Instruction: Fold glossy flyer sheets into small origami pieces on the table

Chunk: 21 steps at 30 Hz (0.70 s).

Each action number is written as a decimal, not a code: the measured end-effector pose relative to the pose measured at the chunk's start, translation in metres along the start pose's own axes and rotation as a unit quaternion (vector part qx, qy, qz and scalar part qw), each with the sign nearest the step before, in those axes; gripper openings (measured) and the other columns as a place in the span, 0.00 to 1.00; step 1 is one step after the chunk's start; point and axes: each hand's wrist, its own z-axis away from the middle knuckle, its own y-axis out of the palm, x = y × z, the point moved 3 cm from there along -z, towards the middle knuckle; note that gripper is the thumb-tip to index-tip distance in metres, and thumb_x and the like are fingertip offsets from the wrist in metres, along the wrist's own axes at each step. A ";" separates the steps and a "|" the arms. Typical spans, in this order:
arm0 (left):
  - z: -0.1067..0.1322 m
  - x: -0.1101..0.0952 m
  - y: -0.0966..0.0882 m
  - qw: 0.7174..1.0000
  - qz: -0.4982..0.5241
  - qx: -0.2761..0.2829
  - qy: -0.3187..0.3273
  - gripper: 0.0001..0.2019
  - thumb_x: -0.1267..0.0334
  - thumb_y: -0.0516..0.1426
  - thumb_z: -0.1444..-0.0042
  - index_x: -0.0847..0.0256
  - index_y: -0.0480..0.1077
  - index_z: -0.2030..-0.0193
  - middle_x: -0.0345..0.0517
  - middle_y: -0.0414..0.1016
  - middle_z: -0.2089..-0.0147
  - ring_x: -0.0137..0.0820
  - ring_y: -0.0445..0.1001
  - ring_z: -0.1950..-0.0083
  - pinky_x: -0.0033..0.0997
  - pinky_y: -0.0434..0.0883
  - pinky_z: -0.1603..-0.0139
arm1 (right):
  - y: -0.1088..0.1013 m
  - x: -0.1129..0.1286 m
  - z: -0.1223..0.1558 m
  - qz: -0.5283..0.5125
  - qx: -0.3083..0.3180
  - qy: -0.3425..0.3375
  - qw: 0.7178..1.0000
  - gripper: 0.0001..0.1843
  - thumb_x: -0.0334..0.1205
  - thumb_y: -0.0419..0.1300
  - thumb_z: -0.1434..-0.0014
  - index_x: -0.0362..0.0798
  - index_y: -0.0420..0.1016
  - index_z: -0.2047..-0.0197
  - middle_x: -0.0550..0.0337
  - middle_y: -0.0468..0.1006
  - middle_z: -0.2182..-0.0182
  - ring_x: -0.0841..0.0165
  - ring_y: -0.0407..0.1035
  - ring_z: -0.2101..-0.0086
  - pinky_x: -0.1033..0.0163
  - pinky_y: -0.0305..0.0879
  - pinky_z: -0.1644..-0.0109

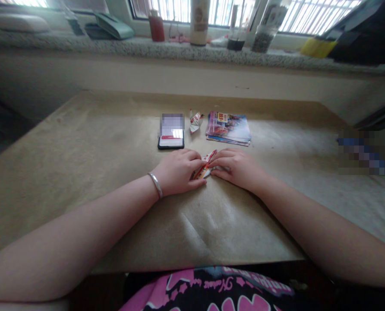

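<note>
A small piece of folded printed paper [205, 166], white with red and orange, lies on the table between my hands. My left hand [182, 172], with a silver bangle at the wrist, closes on the paper's left side, thumb at the near edge and fingers on top. From the other side my right hand [234, 167] presses its fingertips onto the paper's right part. Both hands rest low on the tabletop, and the fingers cover much of the paper. Just beyond stands a folded paper figure [195, 121] with pointed tips, white and red.
A phone [171, 140] lies left of the paper figure, and a stack of printed leaflets [229, 128] lies right of it. The brown table [130, 233] meets a wall. Bottles, including a red-brown one [156, 26], and a yellow object [318, 46] line the stone windowsill [176, 48].
</note>
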 end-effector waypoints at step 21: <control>-0.006 0.015 0.005 0.997 -0.054 -0.034 0.035 0.11 0.60 0.53 0.37 0.61 0.75 0.63 0.45 0.79 0.59 0.33 0.74 0.57 0.35 0.68 0.55 | 0.002 -0.001 -0.002 0.117 -0.007 -0.040 0.992 0.15 0.44 0.53 0.36 0.49 0.79 0.57 0.54 0.79 0.60 0.63 0.68 0.61 0.58 0.61 0.57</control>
